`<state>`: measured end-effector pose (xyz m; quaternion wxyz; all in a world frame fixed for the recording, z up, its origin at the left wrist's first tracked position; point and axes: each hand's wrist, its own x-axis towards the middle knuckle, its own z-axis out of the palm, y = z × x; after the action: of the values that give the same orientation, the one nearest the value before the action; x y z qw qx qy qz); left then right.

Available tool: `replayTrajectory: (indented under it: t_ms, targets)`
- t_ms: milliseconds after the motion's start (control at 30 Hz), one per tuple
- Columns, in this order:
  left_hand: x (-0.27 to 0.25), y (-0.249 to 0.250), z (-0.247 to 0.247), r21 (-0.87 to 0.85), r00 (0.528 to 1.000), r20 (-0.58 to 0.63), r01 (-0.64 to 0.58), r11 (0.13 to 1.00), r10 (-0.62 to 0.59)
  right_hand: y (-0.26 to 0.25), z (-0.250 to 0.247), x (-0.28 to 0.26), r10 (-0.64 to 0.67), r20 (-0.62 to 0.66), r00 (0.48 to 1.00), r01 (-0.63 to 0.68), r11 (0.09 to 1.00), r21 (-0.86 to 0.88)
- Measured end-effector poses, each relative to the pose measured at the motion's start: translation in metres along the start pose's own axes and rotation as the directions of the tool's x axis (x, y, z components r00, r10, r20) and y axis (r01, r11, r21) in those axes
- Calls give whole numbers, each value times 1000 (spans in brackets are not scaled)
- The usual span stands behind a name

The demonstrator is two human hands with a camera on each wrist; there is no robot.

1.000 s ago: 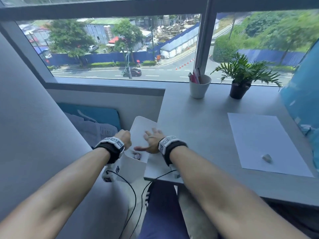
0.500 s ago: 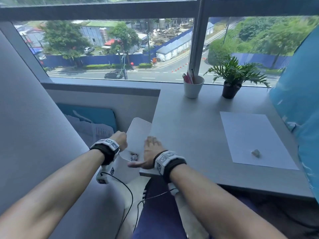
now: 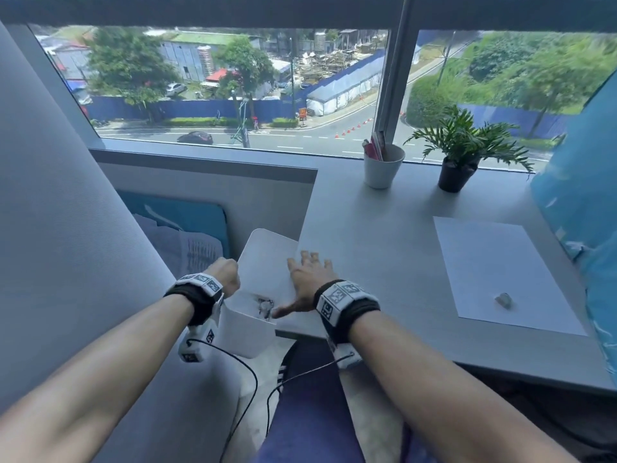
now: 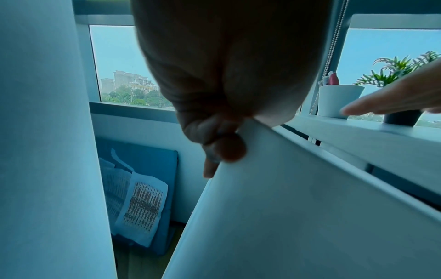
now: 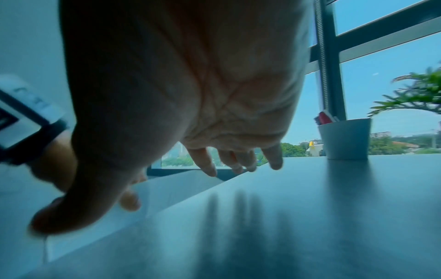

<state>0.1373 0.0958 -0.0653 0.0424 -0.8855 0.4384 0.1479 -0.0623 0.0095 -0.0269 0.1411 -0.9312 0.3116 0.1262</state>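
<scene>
Right hand [image 3: 309,284] slid rightward, left hand [image 3: 225,274] gripping bin [image 3: 247,334]

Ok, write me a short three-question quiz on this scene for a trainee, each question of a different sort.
1. True or false: the left hand grips the rim of the white bin held beside the desk.
2. Pick one. The right hand is: A) flat on the desk by its edge, fingers spread, thumb out over the bin; B) clenched in a fist; C) tucked under the desk.
3. Short answer: what lies on the paper sheet?

Key: 1 true; 2 A; 3 a small pale lump.
</scene>
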Motion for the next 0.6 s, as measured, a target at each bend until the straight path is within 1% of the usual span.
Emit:
replayTrajectory:
  t_ms: [133,267,333,400,500,600]
  targets:
    - [12,-8,18,-53,1000,-14,4,999,-5,34,-9,-20,128,75,989,-129,992,12]
    - [27,-13,39,-78,999,-10,32,996,-33,62,-5,-41,208,170,963,-214,977,21]
    - [37,-15,51,-89,999,7,41,995,-41,73,2,-49,223,206,953,-232,972,23]
    - [47,-18,63,-102,999,20,39,994,-37,78,7,-55,205,213,955,-216,976,31]
    - [62,-22,84,-108,997,47,65,992,-60,80,10,-60,195,214,957,-213,975,62]
    - [79,-27,108,-100,991,96,102,990,-93,76,5,-60,211,245,946,-229,972,47]
